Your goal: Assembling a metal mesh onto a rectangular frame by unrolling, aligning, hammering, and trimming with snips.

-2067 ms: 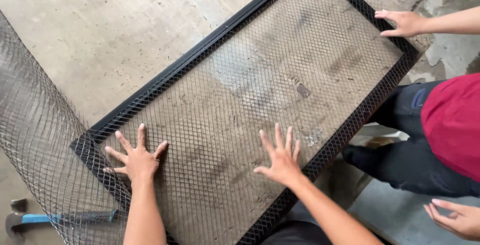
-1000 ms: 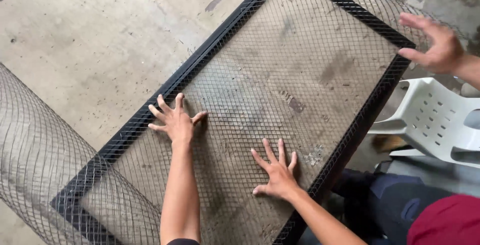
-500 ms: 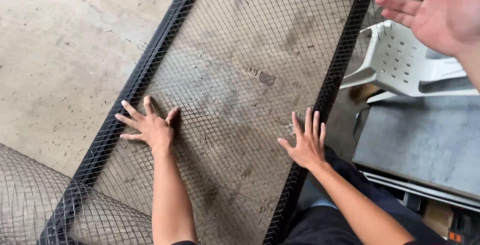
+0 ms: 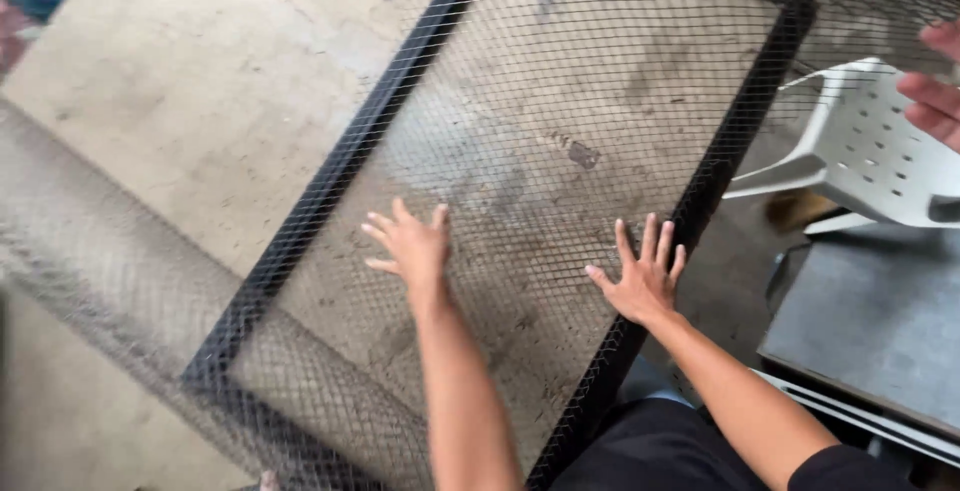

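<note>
Stained concrete floor (image 4: 180, 121) with a black metal frame (image 4: 330, 186) lying across it, wire mesh (image 4: 580, 81) stretched over.

Left hand (image 4: 412, 243) and right hand (image 4: 640, 276) both lie flat on the mesh, fingers spread; white plastic chair (image 4: 870, 151) just beside the frame, another person's hand (image 4: 935, 81) over it.

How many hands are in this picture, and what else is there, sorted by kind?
Hands: 3, the left hand, the right hand, another person's hand
Black metal frame: 1
Wire mesh: 1
White plastic chair: 1
Total: 6
</note>
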